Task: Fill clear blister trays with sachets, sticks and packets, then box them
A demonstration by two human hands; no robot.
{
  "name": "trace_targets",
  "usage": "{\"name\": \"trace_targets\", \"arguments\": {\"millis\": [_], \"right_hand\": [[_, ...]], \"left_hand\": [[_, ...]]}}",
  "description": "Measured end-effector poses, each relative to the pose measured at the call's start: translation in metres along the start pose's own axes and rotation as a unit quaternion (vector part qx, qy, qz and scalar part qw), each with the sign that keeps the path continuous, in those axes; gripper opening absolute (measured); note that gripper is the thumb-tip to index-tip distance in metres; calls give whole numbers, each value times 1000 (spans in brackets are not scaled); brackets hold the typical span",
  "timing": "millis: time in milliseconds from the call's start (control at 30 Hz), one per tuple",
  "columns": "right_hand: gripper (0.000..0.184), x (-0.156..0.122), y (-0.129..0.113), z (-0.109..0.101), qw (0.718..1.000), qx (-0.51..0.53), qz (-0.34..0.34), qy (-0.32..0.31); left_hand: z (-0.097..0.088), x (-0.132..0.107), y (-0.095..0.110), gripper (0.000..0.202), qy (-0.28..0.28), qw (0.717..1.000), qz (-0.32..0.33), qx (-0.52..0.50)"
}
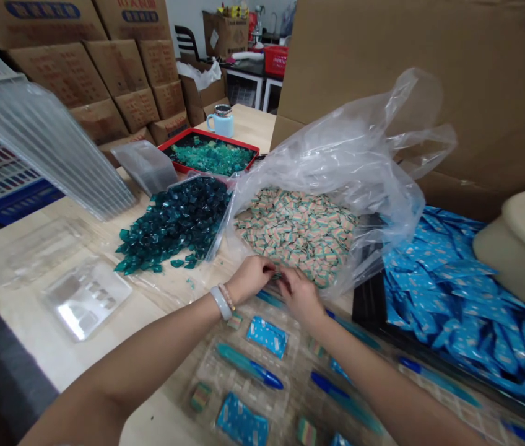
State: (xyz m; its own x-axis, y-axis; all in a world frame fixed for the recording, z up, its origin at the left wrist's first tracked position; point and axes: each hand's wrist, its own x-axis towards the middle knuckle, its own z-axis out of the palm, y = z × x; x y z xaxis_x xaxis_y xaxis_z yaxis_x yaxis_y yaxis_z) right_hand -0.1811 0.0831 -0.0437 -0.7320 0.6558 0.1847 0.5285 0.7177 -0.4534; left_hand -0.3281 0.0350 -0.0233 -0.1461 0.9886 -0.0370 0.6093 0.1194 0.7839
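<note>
Careful, you're curling your left hand (249,279) and right hand (300,298) together, grip unclear, at the plastic bag's (337,142) edge; snagging it could spill striped sachets (297,235) onto the blister tray (248,378).

Bright, even light; edges somewhat warped.

1. Polythene bag (337,142): thin, clear, glossy, crinkled plastic.
2. Teal pods (174,223): smooth, glossy film.
3. Worktop (160,291): smooth, pale wood.
4. Cardboard cartons (118,68): matt brown board.
</note>
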Motion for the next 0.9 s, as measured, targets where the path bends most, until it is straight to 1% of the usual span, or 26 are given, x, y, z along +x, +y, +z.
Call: {"name": "trace_targets", "arguments": {"millis": [67,167,300,433,500,600,633,667,733,833,900], "right_hand": [[18,0,-1,-2,1000,-2,9,-3],[14,-1,-1,-1,1000,9,-3,-5],[14,0,0,1,1000,18,5,-5],[20,2,-1,1,998,14,49,-27],[25,4,-2,1,998,14,58,-31],[26,7,-2,0,998,20,51,-30],[26,8,-2,1,998,26,49,-28],[26,8,-1,1,998,34,46,-25],[25,9,1,1,998,56,35,-15],[22,9,4,1,994,109,27,2],[20,10,7,1,985,165,41,1]], "left_hand": [[-1,1,0,22,-2,1000,-10,-12],[-2,2,0,21,-6,1000,-12,-22],[-1,2,2,19,-11,1000,-13,-13],[-2,2,2,18,-4,1000,-12,-11],[-4,3,0,20,-20,1000,-5,-22],[-8,4,-4,22,-78,995,24,-52],[-9,3,-6,23,-88,994,34,-55],[-9,3,-6,24,-90,994,41,-52],[-9,3,-6,24,-72,996,44,-40],[-9,3,-3,22,-56,997,20,-50],[-10,4,-1,23,-67,995,-21,-71]]}}
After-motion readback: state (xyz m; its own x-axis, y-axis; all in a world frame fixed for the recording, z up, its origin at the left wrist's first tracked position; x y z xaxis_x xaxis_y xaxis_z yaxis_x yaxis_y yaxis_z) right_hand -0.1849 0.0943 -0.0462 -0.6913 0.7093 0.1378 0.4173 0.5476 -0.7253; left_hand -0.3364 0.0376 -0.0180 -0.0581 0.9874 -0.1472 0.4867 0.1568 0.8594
